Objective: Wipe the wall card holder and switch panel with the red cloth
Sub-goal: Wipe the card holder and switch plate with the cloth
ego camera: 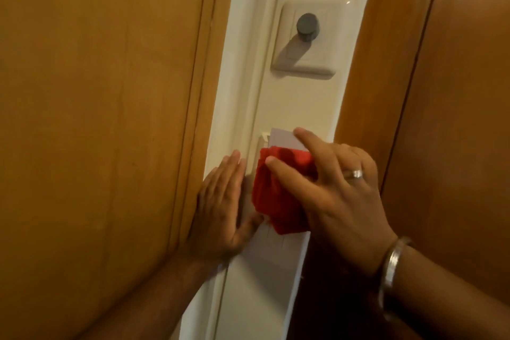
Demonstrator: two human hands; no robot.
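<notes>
Right hand (336,190), with a ring and a metal bangle (392,270), presses the red cloth (278,196) onto the card holder (265,143), fingers spread; a white card (284,139) stands in its slot. Left hand (220,207) lies flat and empty on the wall just beside; the switch panel (306,38) with its grey knob (307,26) is above, apart; no writing is readable.

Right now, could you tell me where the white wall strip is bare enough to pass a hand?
Bare patch: between the white dial plate with its grey round knob and the white card. Crowded below: the right hand presses the red cloth there, the left hand flat beside it against the wooden frame.
</notes>
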